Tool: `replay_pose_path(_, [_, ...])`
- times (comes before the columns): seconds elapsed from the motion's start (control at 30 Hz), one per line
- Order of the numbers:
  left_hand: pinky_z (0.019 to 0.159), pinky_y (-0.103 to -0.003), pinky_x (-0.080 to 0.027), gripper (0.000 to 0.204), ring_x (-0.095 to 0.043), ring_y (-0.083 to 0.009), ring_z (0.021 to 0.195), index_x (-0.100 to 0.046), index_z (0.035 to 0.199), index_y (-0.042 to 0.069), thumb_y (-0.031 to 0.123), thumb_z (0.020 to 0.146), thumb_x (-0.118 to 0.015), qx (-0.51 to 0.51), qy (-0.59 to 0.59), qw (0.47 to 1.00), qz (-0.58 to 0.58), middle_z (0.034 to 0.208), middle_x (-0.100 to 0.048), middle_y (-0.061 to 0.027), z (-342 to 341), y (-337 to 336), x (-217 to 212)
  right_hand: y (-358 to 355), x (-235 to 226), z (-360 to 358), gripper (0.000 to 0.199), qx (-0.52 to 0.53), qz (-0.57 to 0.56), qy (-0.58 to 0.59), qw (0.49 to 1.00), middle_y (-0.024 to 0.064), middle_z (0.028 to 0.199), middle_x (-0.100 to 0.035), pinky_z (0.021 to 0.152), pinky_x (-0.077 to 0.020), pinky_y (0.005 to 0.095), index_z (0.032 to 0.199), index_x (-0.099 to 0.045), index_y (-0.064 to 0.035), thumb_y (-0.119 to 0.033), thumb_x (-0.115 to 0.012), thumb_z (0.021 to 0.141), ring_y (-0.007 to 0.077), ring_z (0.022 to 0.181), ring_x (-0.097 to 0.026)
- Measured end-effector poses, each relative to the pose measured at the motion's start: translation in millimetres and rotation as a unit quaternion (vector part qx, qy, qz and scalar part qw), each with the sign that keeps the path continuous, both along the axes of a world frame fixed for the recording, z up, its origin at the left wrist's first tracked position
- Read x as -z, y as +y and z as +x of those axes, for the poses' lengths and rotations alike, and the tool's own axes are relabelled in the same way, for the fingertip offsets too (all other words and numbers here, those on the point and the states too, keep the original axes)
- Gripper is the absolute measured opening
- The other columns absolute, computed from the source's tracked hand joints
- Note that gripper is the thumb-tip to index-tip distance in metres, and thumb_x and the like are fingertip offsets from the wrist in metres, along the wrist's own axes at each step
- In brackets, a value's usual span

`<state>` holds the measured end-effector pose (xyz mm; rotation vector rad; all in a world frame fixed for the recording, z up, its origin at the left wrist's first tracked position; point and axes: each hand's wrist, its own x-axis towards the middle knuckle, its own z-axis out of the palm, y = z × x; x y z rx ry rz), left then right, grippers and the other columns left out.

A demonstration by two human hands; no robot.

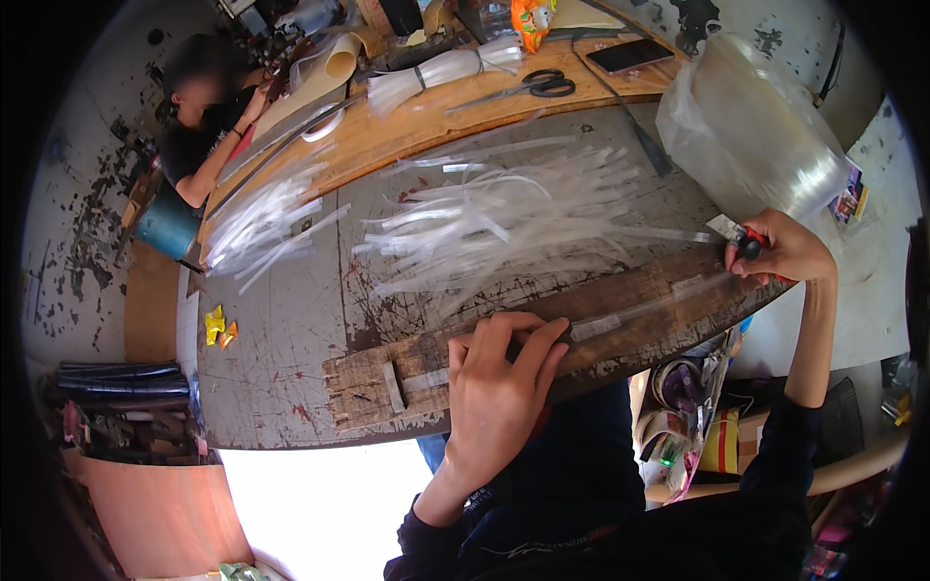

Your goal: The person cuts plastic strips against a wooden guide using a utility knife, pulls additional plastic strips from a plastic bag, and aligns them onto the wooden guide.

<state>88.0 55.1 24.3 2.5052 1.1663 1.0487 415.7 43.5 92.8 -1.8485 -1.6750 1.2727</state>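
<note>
Head view, clear strip (620,320) under left fingers (504,339)

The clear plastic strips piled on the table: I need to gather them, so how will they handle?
The clear plastic strips curve and overlap, so probably floppy. Thin and see-through, likely light and easily scattered. Their glossy surface suggests they slip.

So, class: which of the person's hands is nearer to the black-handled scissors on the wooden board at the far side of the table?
Right. The right hand is at the table's right edge, nearer the scissors. The left hand presses the wooden strip at the near edge, farther away.
</note>
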Motion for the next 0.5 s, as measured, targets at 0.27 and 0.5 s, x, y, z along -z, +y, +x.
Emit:
replay_pose_path(0.27, [0.067,-0.030,-0.033,0.018,-0.054,-0.0151,0.075,-0.064,0.084,0.012,0.014,0.068,-0.072,0.004,-0.016,1.000,0.002,0.083,-0.055,0.0007,8.6,2.9,-1.4,4.1,2.7,-0.5,0.010,0.012,-0.004,-0.003,1.000,0.0032,0.065,-0.059,0.042,-0.0399,0.0197,0.078,-0.061,0.0012,0.002,-0.064,0.068,0.0069,0.048,-0.051])
replay_pose_path(0.5, [0.068,-0.031,-0.031,0.012,-0.053,-0.0152,0.073,-0.063,0.077,0.011,0.015,0.069,-0.071,0.025,-0.031,0.999,-0.028,0.078,-0.054,0.0014,9.1,10.6,-3.2,5.2,0.1,-3.4,0.010,0.008,-0.013,-0.033,0.999,0.0032,0.064,-0.060,0.042,-0.0398,0.0196,0.078,-0.059,0.0010,0.000,-0.066,0.070,0.0067,0.046,-0.051])
